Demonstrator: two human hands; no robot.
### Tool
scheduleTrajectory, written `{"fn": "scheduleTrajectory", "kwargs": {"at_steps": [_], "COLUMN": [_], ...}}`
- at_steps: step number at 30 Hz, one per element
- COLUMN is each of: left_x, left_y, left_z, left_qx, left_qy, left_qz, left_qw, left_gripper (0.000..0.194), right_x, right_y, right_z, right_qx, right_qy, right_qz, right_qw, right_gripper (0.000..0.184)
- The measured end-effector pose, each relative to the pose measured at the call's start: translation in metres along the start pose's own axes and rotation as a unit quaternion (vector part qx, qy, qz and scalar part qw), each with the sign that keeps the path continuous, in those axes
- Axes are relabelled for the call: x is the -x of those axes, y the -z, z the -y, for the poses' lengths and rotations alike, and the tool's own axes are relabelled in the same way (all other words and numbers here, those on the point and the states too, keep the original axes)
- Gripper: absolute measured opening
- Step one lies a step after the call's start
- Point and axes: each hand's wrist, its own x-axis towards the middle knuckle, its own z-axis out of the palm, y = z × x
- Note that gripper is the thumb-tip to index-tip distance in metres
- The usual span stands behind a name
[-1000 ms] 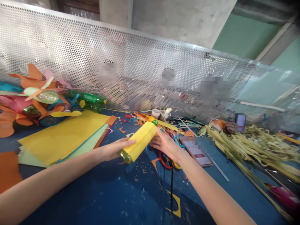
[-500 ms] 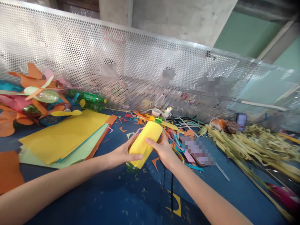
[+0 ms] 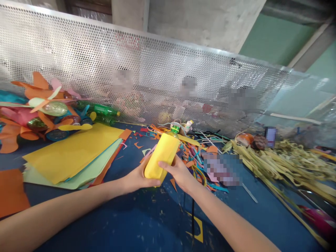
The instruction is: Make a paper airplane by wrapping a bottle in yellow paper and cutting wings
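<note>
A green plastic bottle (image 3: 174, 131), wrapped in a sheet of yellow paper (image 3: 163, 154), is tilted between my two hands above the blue table. Its green neck sticks out at the top of the wrap. My left hand (image 3: 140, 177) grips the lower left side, thumb across the paper near the bottom. On the right side, my right hand (image 3: 180, 171) is closed round the wrap with its thumb pressed on the front. The fingers of both hands are mostly hidden behind the bottle.
Coloured paper sheets (image 3: 76, 150) lie at left, below a heap of bottle-and-paper flowers (image 3: 47, 105). Paper scraps (image 3: 194, 157) are strewn behind my hands. Dried husks (image 3: 283, 161) spread at right. A perforated metal panel (image 3: 157, 70) borders the back; people are blurred behind it.
The wrapped bottle has tipped slightly in my hands, and its neck has shifted a little left and up. The green base that showed below the paper is now mostly hidden.
</note>
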Motion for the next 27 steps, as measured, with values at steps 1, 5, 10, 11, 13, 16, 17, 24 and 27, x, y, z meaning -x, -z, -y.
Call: {"fn": "scheduleTrajectory", "kwargs": {"at_steps": [1, 5, 10, 11, 13, 16, 17, 24, 27], "left_x": [0.000, 0.001, 0.002, 0.003, 0.003, 0.003, 0.003, 0.004, 0.005], "left_y": [0.001, 0.003, 0.002, 0.002, 0.002, 0.003, 0.004, 0.006, 0.005], "left_z": [0.002, 0.011, 0.011, 0.009, 0.005, 0.004, 0.005, 0.009, 0.005], "left_qx": [-0.006, -0.023, 0.022, 0.019, -0.005, -0.057, -0.069, -0.086, -0.095], "left_qy": [-0.002, -0.029, -0.056, -0.061, -0.078, -0.089, -0.087, -0.048, -0.048], "left_qz": [-0.002, -0.018, 0.015, 0.028, 0.045, 0.045, 0.040, 0.057, 0.062], "left_qw": [1.000, 0.999, 0.998, 0.998, 0.996, 0.993, 0.993, 0.993, 0.992], "left_gripper": [0.112, 0.113, 0.124, 0.128, 0.131, 0.130, 0.129, 0.123, 0.120], "right_x": [-0.001, 0.000, 0.001, 0.001, 0.000, -0.002, -0.002, -0.003, -0.003], "right_y": [0.001, 0.002, -0.001, -0.001, -0.001, 0.000, 0.000, 0.002, 0.003], "right_z": [-0.001, -0.008, -0.012, -0.012, -0.010, -0.007, -0.006, -0.011, -0.014], "right_qx": [-0.006, -0.033, -0.040, -0.042, -0.052, -0.062, -0.063, -0.066, -0.063], "right_qy": [0.001, -0.008, -0.010, -0.012, -0.024, -0.047, -0.054, -0.057, -0.054], "right_qz": [-0.002, 0.025, 0.012, 0.004, -0.007, -0.023, -0.027, -0.021, -0.015], "right_qw": [1.000, 0.999, 0.999, 0.999, 0.998, 0.997, 0.996, 0.996, 0.996], "right_gripper": [0.044, 0.041, 0.039, 0.039, 0.039, 0.040, 0.040, 0.042, 0.040]}}
